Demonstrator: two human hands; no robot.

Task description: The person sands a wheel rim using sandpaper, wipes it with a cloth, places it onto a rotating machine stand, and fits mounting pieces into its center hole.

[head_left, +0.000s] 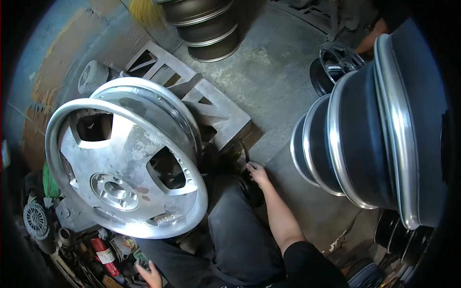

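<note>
Head view: a tall stack of rims (pixel 362 144) fills the right side. At the left, near the person's knees, a silver wheel (pixel 129 158) sits tilted before a grey metal stand (pixel 218 113). The right hand (pixel 258 174) is low beside the stand; I cannot tell if it grasps anything. The left hand (pixel 150 274), fingers parted, is near a red can (pixel 103 257).

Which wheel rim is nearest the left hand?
The large silver rim at picture left, its broad face with big cut-outs turned toward the camera. The right stack, top stack and dark spoked wheel sit farther from that hand.
</note>
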